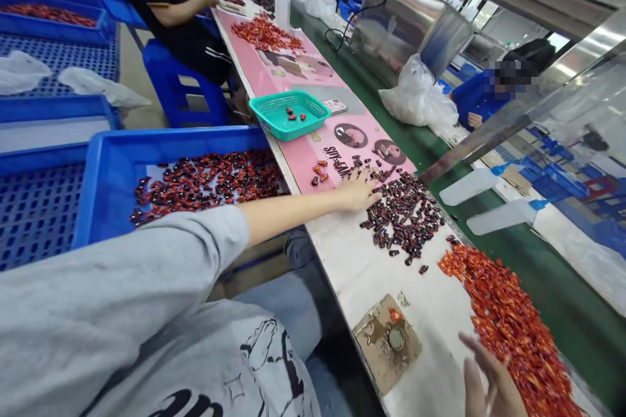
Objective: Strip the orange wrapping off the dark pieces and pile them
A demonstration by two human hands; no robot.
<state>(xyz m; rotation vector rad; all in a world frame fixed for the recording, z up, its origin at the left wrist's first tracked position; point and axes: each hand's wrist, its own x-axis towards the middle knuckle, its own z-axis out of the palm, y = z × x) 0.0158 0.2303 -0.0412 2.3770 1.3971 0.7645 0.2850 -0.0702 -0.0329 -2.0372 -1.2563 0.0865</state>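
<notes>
My left hand (359, 190) reaches out from a grey sleeve and lies flat, fingers stretched, on the near edge of a pile of small dark red pieces (405, 215) on the white table (362, 267). My right hand (489, 381) shows at the bottom edge with its fingers apart and nothing in them. It sits beside a heap of bright orange-red pieces (513, 326), touching or just short of the heap's left edge.
A blue crate (105, 176) of dark pieces stands to my left. Ahead on a pink sheet (303, 159) lies a teal basket (288, 114) with a few pieces. A cardboard patch (386, 342) is near me. Other people work further along and across the green belt (548, 293).
</notes>
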